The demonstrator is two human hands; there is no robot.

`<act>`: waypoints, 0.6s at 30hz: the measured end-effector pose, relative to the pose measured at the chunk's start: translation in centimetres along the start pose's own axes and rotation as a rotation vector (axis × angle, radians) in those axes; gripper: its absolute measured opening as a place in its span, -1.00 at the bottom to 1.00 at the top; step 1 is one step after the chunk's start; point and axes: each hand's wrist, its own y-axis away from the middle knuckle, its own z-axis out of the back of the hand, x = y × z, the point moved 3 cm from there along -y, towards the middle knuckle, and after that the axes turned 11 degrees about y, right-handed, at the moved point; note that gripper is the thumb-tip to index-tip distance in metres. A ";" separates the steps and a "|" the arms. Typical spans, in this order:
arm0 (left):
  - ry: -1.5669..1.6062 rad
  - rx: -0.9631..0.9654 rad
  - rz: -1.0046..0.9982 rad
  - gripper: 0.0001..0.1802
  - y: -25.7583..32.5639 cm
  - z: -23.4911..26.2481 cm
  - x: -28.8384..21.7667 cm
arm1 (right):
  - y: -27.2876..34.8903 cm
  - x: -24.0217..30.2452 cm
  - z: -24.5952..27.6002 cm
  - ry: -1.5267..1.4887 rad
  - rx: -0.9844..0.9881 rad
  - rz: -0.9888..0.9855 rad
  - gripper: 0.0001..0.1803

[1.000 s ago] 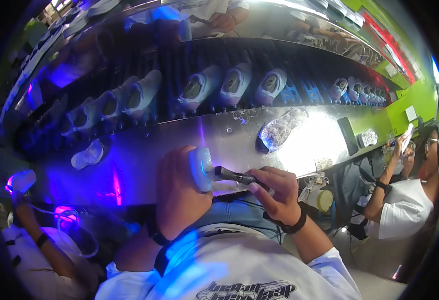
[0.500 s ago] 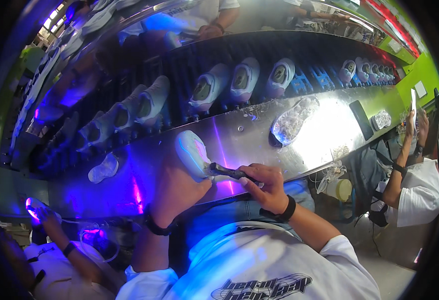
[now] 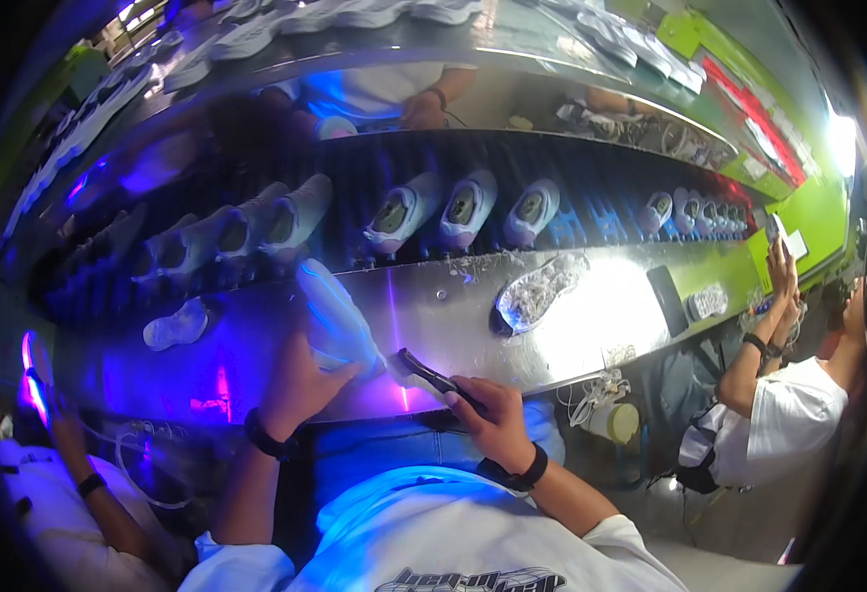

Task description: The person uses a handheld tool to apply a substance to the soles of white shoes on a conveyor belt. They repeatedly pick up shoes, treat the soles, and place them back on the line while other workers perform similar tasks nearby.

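My left hand [image 3: 298,390] is closed around the lower side of a white shoe sole [image 3: 337,314], tilted above the metal bench. Blue light glows along the sole's edge, and some of my fingers are hidden behind it. In my right hand [image 3: 492,412] is a brush [image 3: 431,374] with a dark handle, gripped between thumb and fingers. Its bristle end points toward the sole's lower end, with a small gap between them.
Beyond the metal bench [image 3: 453,335] a row of white shoes [image 3: 470,204] stands on a dark conveyor. On the bench lie another sole [image 3: 177,325], a sole-shaped piece covered with scraps [image 3: 542,293] and a dark flat object [image 3: 665,301]. Co-workers [image 3: 784,409] are at both sides.
The brush has come away from the sole, where it touched before. My left hand has turned the sole to a steeper tilt. The whole view has shifted, showing more of the far shelf.
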 end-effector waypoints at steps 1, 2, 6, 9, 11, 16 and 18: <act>0.058 -0.048 -0.047 -0.08 0.4 -0.1 1.0 | 0.1 0.4 0.4 -0.013 -0.013 -0.003 -0.75; 0.123 -0.037 -0.034 0.03 1.2 -0.1 1.8 | 0.2 1.1 0.9 -0.031 -0.018 -0.009 -0.76; 0.537 0.072 0.138 0.25 3.3 -1.1 1.0 | -0.7 4.3 2.6 0.044 0.006 0.070 -0.79; 0.609 0.109 0.167 0.19 4.8 -1.3 -0.6 | -1.5 6.4 3.3 0.129 0.029 0.103 -0.78; 0.586 0.119 0.163 0.14 5.2 -1.2 -1.3 | -1.5 6.6 3.1 0.166 0.006 0.118 -0.79; 0.707 0.150 0.243 0.12 5.3 -1.2 -3.0 | 0.2 6.7 4.2 0.182 -0.021 0.174 -0.79; 0.658 0.162 0.204 0.11 5.5 -1.1 -3.2 | -0.3 7.1 4.5 0.249 -0.060 0.184 -0.79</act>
